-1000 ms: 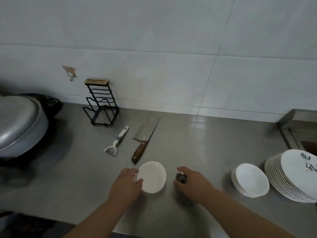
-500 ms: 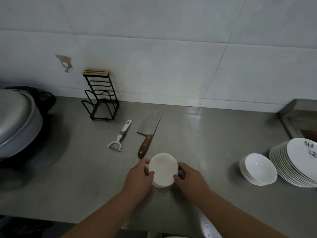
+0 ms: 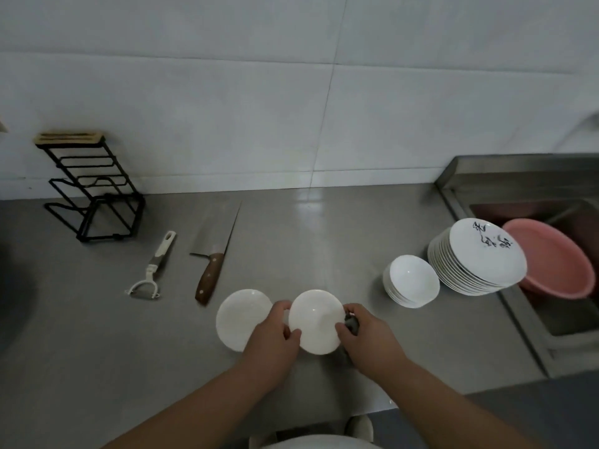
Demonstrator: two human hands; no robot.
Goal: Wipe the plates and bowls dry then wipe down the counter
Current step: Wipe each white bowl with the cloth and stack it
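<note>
Head camera looks down on both hands meeting at a small white dish (image 3: 316, 320): the left hand (image 3: 272, 341) pinches its left rim between thumb and curled fingers, seemingly holding it just clear of the counter (image 3: 97, 351), while the right hand (image 3: 369, 338) is curled round a dark cloth (image 3: 352, 324) pressed to the dish's right edge. I judge the drying step is in hand, with this dish mid-wipe. Just left of the left hand a second dish (image 3: 240, 317) lies flat on the counter, probably done. Well to the right of the right hand stand a stack of bowls (image 3: 411, 283) and a taller stack of plates (image 3: 476, 254), likely undried. The next move calls for running the cloth round the dish, setting it down by the left one, then reaching right for another
</note>
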